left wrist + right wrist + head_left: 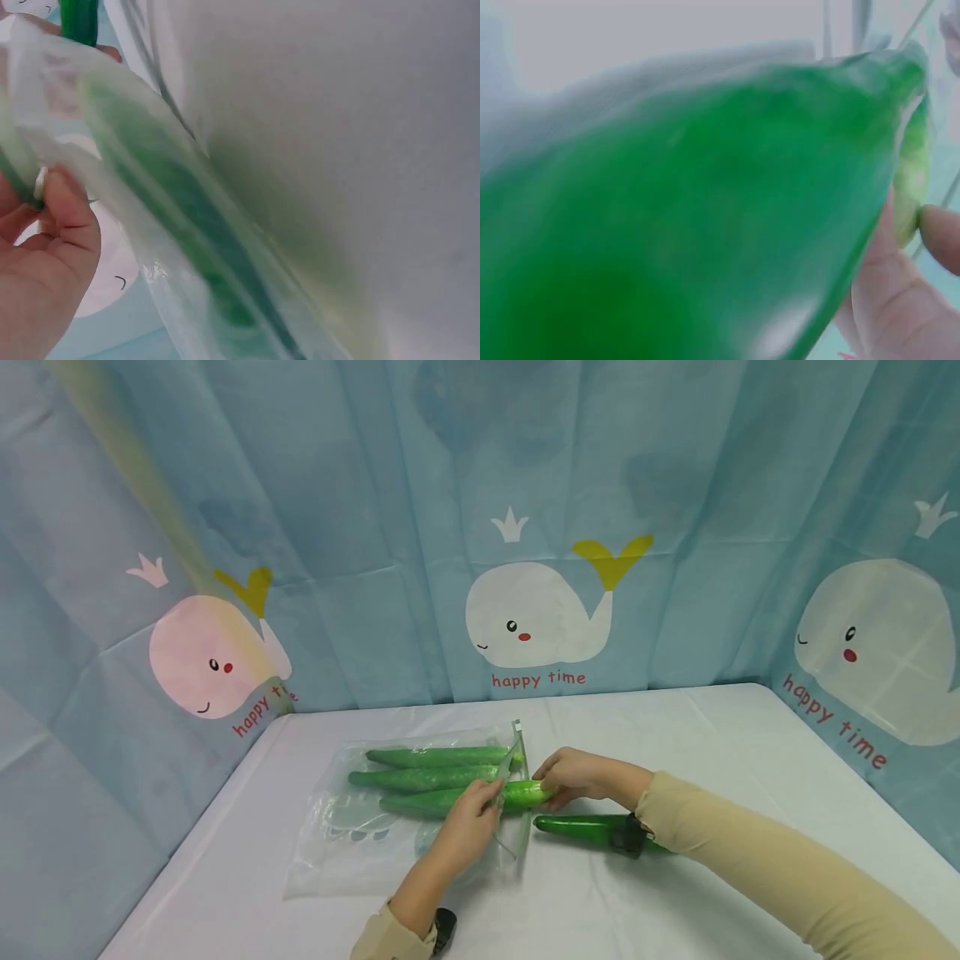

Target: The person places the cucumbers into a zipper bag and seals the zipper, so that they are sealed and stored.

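Observation:
A clear zip bag (315,852) lies flat with its mouth toward the right. Two cucumbers (427,778) are inside it, side by side. The left hand (468,827) pinches the bag's edge at the mouth, thumb against fingers, as the left wrist view also shows. A third cucumber (525,793) lies mostly within the bag, nearest the person. Its pale right end sticks out of the opening, and the right hand (581,777) grips that end. Another cucumber (573,828) rests on the table under the right wrist; it looms large and blurred in the right wrist view.
The table (652,910) has a white cloth. Behind it and at both sides hang blue curtains (360,610) printed with whales. A black wrist camera (628,837) on the right wrist overlaps the loose cucumber in the head view.

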{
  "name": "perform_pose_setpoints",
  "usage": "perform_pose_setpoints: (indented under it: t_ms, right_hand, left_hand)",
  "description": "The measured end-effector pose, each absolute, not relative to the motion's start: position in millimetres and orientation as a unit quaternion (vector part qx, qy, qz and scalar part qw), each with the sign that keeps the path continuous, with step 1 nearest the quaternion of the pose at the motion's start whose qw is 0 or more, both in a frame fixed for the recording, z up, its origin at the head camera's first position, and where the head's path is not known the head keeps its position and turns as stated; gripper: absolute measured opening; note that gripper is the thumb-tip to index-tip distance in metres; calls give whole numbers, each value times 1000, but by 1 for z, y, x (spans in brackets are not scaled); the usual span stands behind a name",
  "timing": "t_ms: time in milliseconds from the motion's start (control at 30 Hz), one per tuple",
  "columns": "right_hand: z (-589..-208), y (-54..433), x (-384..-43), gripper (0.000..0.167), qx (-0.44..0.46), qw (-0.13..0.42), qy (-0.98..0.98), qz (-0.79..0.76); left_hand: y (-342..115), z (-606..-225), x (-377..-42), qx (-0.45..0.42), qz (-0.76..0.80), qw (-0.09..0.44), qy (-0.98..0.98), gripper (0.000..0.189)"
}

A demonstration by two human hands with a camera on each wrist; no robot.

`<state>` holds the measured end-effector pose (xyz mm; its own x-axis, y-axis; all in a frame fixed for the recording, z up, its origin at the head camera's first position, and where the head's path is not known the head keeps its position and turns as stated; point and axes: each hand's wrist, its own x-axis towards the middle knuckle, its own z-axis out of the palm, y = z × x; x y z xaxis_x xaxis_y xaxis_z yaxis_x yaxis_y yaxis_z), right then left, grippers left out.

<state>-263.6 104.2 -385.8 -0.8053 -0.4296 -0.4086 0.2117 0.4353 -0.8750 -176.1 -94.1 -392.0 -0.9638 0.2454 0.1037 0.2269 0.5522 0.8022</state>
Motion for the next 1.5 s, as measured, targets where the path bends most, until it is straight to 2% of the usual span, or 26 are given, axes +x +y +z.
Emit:
perform_pose_setpoints:
  t_ms: [200, 600, 1000, 1500]
  right_hand:
    - [-387, 98, -259, 34, -46, 287, 783, -550]
    - [-389, 82, -258, 35, -19, 284, 771, -569]
    - [-388, 71, -256, 39, -19, 305, 752, -584]
    - [-388, 59, -249, 44, -69, 327, 719, -610]
  left_hand:
    - [-101, -390, -175, 72, 569, 56, 817, 48]
    - [-102, -390, -176, -32, 645, 84, 759, 61]
    - [-102, -391, -173, -34, 673, 75, 735, 61]
    - [-103, -394, -170, -41, 689, 71, 720, 62]
